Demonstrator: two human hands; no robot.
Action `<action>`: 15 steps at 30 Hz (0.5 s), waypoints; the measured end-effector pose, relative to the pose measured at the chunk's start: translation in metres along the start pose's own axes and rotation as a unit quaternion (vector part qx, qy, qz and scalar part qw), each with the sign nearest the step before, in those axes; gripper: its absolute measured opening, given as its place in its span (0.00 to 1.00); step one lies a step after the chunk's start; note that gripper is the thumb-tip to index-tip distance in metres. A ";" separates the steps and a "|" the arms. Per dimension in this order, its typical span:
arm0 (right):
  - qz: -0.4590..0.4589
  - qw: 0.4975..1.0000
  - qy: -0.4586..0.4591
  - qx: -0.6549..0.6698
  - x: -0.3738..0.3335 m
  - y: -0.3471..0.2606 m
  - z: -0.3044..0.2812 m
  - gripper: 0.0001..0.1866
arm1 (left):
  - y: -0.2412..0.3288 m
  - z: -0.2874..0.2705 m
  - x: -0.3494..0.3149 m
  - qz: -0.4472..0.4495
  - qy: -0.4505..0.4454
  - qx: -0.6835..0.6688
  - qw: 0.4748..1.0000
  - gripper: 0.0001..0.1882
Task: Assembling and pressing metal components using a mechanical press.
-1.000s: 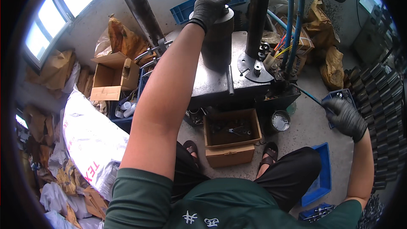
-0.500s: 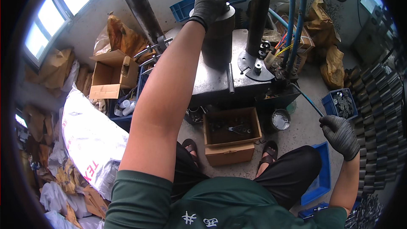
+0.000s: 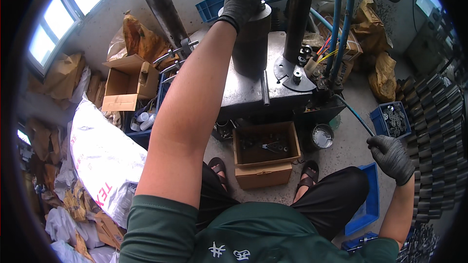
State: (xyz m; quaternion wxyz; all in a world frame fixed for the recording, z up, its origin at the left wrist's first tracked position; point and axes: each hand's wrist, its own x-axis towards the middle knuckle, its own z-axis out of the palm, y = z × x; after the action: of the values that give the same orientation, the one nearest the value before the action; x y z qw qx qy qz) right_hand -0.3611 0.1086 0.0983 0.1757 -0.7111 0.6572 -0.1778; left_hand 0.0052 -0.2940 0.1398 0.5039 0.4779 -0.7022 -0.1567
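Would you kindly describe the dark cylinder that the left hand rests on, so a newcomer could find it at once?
Start at the grey steel machine table ahead of the person's knees. On it, left of the tall dark column, stands a stout dark cylinder, upright, with the gloved left hand on its top. It is the broadest upright thing on the table.

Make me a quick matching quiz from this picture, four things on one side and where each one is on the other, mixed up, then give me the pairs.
Things:
1. left hand
2. right hand
3. open cardboard box
4. small round tin

Places:
A. on the floor just right of the open box, by the press base
B. on top of the dark cylinder on the press table
C. on the floor between the person's sandalled feet and the press
D. out to the side, near the blue crate of metal parts

Pairs: 1-B, 2-D, 3-C, 4-A
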 end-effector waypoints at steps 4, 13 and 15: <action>0.028 0.991 -0.111 -0.066 0.002 0.000 -0.001 0.14 | -0.001 0.000 0.000 0.000 0.006 0.006 1.000 0.28; 0.016 0.990 -0.106 -0.087 0.001 -0.001 -0.001 0.15 | -0.001 0.000 -0.001 0.001 0.006 -0.007 1.000 0.28; 0.036 0.994 -0.094 -0.042 0.003 -0.002 -0.002 0.15 | 0.000 -0.001 -0.001 0.003 0.006 0.001 1.000 0.28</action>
State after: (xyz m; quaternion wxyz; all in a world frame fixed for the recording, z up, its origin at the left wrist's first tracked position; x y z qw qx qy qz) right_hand -0.3599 0.1061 0.1006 0.2126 -0.7074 0.6697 -0.0762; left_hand 0.0059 -0.2932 0.1394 0.5078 0.4771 -0.7011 -0.1517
